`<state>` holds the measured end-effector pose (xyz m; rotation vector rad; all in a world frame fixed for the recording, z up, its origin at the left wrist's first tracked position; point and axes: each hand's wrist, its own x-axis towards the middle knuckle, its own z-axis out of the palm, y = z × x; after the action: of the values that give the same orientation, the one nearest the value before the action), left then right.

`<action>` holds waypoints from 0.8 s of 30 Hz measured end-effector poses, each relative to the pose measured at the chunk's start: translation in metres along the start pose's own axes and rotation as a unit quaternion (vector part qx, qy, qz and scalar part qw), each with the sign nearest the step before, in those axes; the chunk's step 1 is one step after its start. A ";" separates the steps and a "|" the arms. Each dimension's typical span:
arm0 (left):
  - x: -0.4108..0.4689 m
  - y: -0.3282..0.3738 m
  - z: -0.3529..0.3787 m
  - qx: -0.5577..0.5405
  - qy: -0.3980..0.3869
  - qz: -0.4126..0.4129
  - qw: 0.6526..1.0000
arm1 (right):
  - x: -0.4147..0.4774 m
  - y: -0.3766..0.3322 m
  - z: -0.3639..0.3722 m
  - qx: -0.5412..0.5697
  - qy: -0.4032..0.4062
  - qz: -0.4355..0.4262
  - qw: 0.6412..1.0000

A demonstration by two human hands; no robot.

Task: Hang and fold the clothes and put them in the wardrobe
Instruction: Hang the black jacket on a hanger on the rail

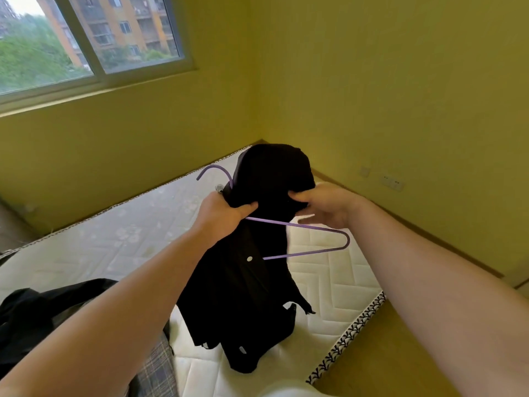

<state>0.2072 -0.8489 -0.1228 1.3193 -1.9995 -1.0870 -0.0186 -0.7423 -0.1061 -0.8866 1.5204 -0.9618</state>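
A black hooded jacket (246, 282) hangs in the air above the mattress (329, 270), its hem touching the surface. A purple hanger (320, 239) pokes out of it: the hook to the upper left, one shoulder loop bare to the right. My left hand (220, 216) is closed around the jacket's neck and the hanger just under the hook. My right hand (323, 204) pinches the black hood fabric between thumb and fingers, right above the bare hanger arm. The hanger's left side is hidden inside the jacket.
More dark clothes (34, 313) and a plaid piece (157, 368) lie on the mattress at lower left. Yellow walls meet in a corner behind the bed. A window (86, 38) is at upper left, and wall sockets (392, 181) sit low on the right wall.
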 end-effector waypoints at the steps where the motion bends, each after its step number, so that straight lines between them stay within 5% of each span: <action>1: 0.000 -0.002 -0.004 0.008 -0.007 -0.004 1.000 | 0.002 -0.002 0.002 0.055 0.022 -0.017 0.998; 4: 0.000 -0.008 -0.016 0.053 -0.010 0.007 0.999 | 0.005 -0.013 0.005 0.132 0.143 -0.017 0.981; 8: -0.002 -0.016 -0.034 0.050 0.037 0.023 0.998 | 0.005 -0.019 -0.002 -0.010 0.332 -0.020 0.943; 17: 0.004 -0.021 -0.043 0.031 -0.001 0.047 0.998 | -0.006 -0.016 -0.005 -0.138 0.281 0.004 0.950; 24: 0.014 -0.020 -0.028 0.049 0.067 0.030 0.996 | -0.034 -0.025 0.009 -0.211 0.329 -0.089 0.916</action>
<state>0.2331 -0.8751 -0.1244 1.3359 -2.0008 -0.8583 -0.0037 -0.7226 -0.0709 -1.0783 2.3165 -1.1540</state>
